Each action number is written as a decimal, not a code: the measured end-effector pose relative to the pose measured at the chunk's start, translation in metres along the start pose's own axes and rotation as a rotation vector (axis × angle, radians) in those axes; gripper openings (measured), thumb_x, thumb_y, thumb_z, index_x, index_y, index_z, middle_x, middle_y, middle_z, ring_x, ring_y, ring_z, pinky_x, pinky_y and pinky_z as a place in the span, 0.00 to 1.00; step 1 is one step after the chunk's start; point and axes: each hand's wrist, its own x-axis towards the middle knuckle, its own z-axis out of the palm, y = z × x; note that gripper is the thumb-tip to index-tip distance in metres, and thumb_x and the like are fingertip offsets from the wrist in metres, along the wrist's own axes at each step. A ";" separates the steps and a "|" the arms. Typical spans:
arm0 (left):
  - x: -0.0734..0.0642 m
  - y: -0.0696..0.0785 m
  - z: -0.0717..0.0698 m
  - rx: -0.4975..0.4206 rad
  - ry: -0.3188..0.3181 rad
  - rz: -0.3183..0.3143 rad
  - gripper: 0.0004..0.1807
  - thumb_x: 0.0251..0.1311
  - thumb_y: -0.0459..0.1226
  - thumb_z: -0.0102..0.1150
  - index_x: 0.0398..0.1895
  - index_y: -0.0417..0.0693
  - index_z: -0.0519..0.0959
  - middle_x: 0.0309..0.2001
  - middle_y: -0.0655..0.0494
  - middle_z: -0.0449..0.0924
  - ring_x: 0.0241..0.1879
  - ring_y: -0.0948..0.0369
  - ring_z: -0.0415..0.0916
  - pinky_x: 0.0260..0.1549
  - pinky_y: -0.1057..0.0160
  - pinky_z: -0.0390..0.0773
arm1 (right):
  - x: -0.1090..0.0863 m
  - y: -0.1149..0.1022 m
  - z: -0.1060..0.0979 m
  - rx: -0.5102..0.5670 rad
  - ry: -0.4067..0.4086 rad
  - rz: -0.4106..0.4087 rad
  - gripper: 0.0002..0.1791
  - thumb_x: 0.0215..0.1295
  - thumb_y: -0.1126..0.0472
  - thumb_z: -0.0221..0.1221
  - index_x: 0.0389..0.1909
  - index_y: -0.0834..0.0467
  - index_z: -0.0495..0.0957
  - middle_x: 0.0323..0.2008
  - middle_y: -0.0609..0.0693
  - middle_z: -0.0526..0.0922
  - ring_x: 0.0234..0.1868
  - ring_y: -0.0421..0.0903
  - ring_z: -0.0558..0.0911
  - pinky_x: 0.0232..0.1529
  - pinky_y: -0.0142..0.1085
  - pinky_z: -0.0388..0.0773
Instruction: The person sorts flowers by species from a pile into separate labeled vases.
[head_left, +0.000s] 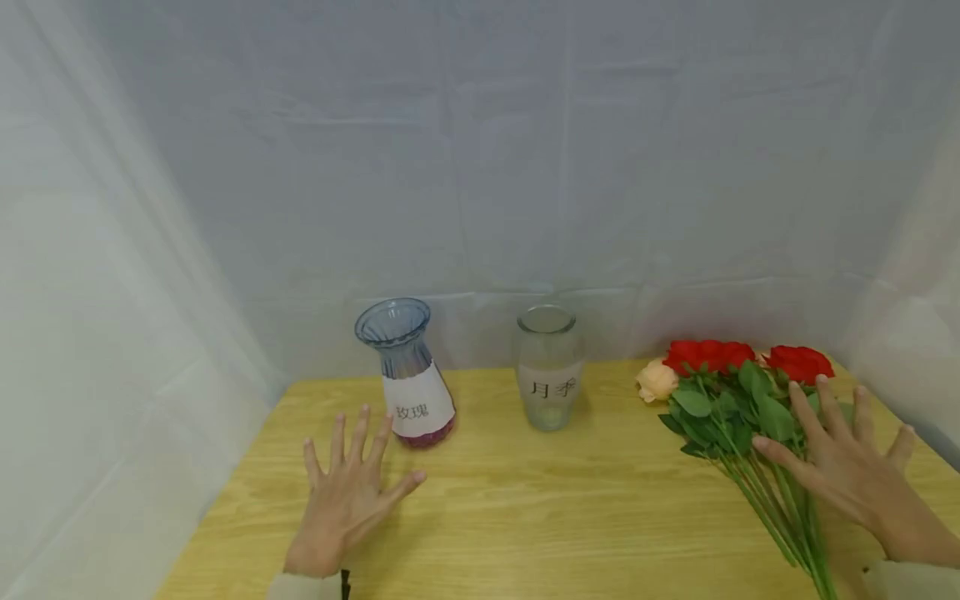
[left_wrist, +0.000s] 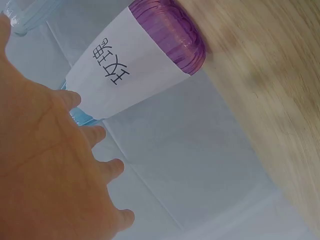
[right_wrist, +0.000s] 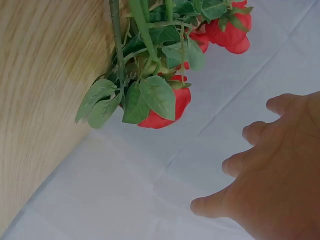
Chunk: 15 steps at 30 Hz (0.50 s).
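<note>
At the right of the table (head_left: 525, 517), the flowers (head_left: 720, 429) lie in a loose bundle, red blooms (head_left: 697, 357) and a peach bloom (head_left: 657, 381) at the far end, green stems (head_left: 791, 546) pointing near. The right hand (head_left: 858, 467) is spread wide over their right side, holding nothing; the right wrist view shows its fingers apart from the blooms. The left hand (head_left: 345, 504), also spread wide and empty, is on the near side of the blue vase (head_left: 405, 362), at left; the clear vase (head_left: 550, 354) stands farther right, between it and the flowers. Handling them well would probably mean pinching one stem below the leaves and easing it free, since the crowded foliage could snag, while the other hand steadies whichever vase is used, as the glass might tip. The surface is pale, yellowish wood-grain; creased white sheeting (head_left: 480, 167) hangs behind its far edge and on both sides, hiding the room beyond.
</note>
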 end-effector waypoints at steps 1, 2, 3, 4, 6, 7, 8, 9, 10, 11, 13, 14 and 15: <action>0.000 0.000 0.000 0.004 0.001 -0.001 0.49 0.67 0.66 0.50 0.81 0.48 0.52 0.80 0.38 0.41 0.76 0.33 0.32 0.63 0.23 0.28 | 0.000 0.000 0.000 0.001 -0.004 0.001 0.57 0.71 0.30 0.49 0.80 0.57 0.26 0.75 0.74 0.27 0.68 0.79 0.22 0.49 0.83 0.20; 0.000 -0.001 0.000 0.006 0.003 -0.001 0.49 0.67 0.66 0.50 0.81 0.48 0.52 0.80 0.38 0.41 0.76 0.33 0.33 0.62 0.23 0.28 | 0.000 0.000 -0.001 0.001 -0.007 0.003 0.57 0.71 0.30 0.49 0.80 0.57 0.26 0.75 0.74 0.27 0.68 0.79 0.21 0.49 0.83 0.20; 0.000 -0.001 0.000 0.007 0.003 -0.001 0.49 0.67 0.66 0.50 0.81 0.48 0.52 0.80 0.38 0.41 0.76 0.33 0.33 0.62 0.23 0.28 | 0.000 0.000 -0.001 0.004 -0.009 0.005 0.57 0.72 0.30 0.49 0.80 0.57 0.26 0.75 0.74 0.26 0.68 0.79 0.21 0.49 0.83 0.19; 0.000 -0.001 0.000 0.005 0.004 -0.001 0.49 0.67 0.66 0.50 0.81 0.48 0.52 0.80 0.38 0.41 0.76 0.33 0.32 0.62 0.23 0.28 | 0.000 0.001 -0.001 0.005 -0.014 0.007 0.57 0.72 0.30 0.49 0.80 0.58 0.26 0.75 0.74 0.26 0.68 0.79 0.21 0.49 0.83 0.19; 0.000 -0.001 0.000 0.007 0.012 0.000 0.49 0.66 0.66 0.49 0.81 0.48 0.52 0.80 0.37 0.42 0.76 0.33 0.33 0.62 0.23 0.28 | -0.001 0.001 0.000 0.010 -0.017 0.013 0.57 0.72 0.30 0.49 0.80 0.58 0.26 0.75 0.74 0.26 0.68 0.79 0.20 0.49 0.82 0.18; 0.000 -0.002 0.000 0.005 0.015 0.001 0.49 0.66 0.66 0.50 0.81 0.48 0.53 0.80 0.37 0.42 0.76 0.33 0.33 0.62 0.23 0.28 | -0.001 0.001 0.000 0.012 -0.019 0.016 0.57 0.72 0.30 0.49 0.80 0.58 0.26 0.75 0.74 0.25 0.68 0.78 0.20 0.49 0.82 0.17; 0.000 -0.002 -0.001 0.004 0.013 0.000 0.49 0.66 0.67 0.49 0.81 0.48 0.53 0.80 0.37 0.41 0.76 0.33 0.32 0.62 0.23 0.27 | -0.001 0.001 0.000 0.013 -0.021 0.018 0.57 0.72 0.30 0.49 0.80 0.58 0.26 0.75 0.74 0.25 0.68 0.78 0.19 0.49 0.82 0.17; 0.000 -0.002 -0.001 0.003 0.011 -0.001 0.49 0.66 0.67 0.49 0.81 0.48 0.53 0.80 0.37 0.41 0.76 0.33 0.32 0.62 0.23 0.27 | -0.001 0.002 0.000 0.014 -0.022 0.020 0.57 0.72 0.30 0.49 0.80 0.58 0.26 0.75 0.73 0.25 0.68 0.78 0.19 0.49 0.82 0.17; -0.001 -0.002 -0.001 0.005 0.010 -0.003 0.49 0.66 0.67 0.49 0.81 0.48 0.53 0.80 0.37 0.41 0.76 0.33 0.32 0.62 0.23 0.27 | -0.002 0.002 0.000 0.013 -0.024 0.019 0.57 0.72 0.30 0.49 0.80 0.58 0.26 0.75 0.73 0.25 0.68 0.78 0.19 0.49 0.82 0.17; -0.001 -0.002 -0.001 0.007 0.009 -0.003 0.49 0.66 0.66 0.49 0.81 0.48 0.53 0.80 0.37 0.41 0.76 0.33 0.32 0.62 0.23 0.28 | -0.002 0.002 0.000 0.012 -0.024 0.018 0.57 0.71 0.30 0.49 0.80 0.58 0.26 0.75 0.73 0.25 0.68 0.79 0.19 0.49 0.82 0.17; -0.001 -0.001 -0.002 0.008 0.008 -0.004 0.49 0.66 0.67 0.49 0.81 0.47 0.52 0.80 0.37 0.41 0.76 0.33 0.32 0.62 0.23 0.28 | -0.001 0.002 0.000 0.010 -0.026 0.015 0.57 0.72 0.30 0.49 0.80 0.58 0.26 0.75 0.73 0.25 0.68 0.79 0.19 0.49 0.82 0.18; -0.001 -0.001 -0.002 0.008 0.006 -0.002 0.50 0.67 0.67 0.48 0.81 0.47 0.52 0.80 0.37 0.41 0.76 0.33 0.31 0.62 0.23 0.28 | -0.001 0.002 0.000 0.008 -0.029 0.015 0.57 0.72 0.30 0.49 0.80 0.58 0.26 0.75 0.73 0.24 0.68 0.79 0.19 0.49 0.82 0.18; -0.001 -0.001 -0.002 0.006 0.007 0.000 0.50 0.67 0.67 0.48 0.81 0.47 0.52 0.80 0.37 0.41 0.76 0.33 0.31 0.62 0.23 0.27 | -0.001 0.002 0.000 0.008 -0.032 0.014 0.57 0.72 0.30 0.49 0.80 0.58 0.26 0.75 0.74 0.24 0.67 0.79 0.19 0.49 0.82 0.17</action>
